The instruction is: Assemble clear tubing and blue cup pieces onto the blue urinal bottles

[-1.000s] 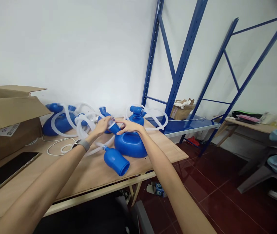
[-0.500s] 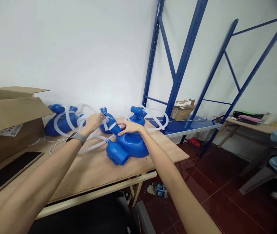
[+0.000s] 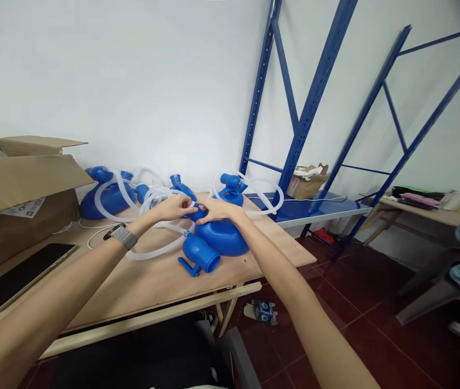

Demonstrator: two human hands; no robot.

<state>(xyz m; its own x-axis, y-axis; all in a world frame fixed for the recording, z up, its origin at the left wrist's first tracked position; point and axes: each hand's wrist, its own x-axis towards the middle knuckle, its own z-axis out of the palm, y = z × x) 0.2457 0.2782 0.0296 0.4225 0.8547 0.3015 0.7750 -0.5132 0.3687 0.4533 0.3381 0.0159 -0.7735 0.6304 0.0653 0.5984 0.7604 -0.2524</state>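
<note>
A blue plastic urinal bottle (image 3: 225,237) lies on the wooden table, its neck pointing left. My right hand (image 3: 218,209) is closed around that neck. At the mouth of the neck, the fingers of my left hand (image 3: 176,207) are pinched together; what sits between them is hidden. A blue cup-shaped receiver (image 3: 201,252) rests in front of the bottle, its open end facing right, a blue clip-like handle (image 3: 189,267) hanging below it. From its back end a translucent white hose (image 3: 149,255) loops left across the table.
More blue urinal bottles with coiled hoses stand along the wall, one at left (image 3: 106,201) and one at right (image 3: 232,194). An open cardboard box (image 3: 27,186) and a dark phone-like slab (image 3: 21,275) are on the left. Blue metal shelving (image 3: 309,102) rises behind the table's right end.
My left hand has moved right, up to the mouth of the bottle my right hand holds. The receiver's clip now stands farther out from its body. The view has shifted slightly.
</note>
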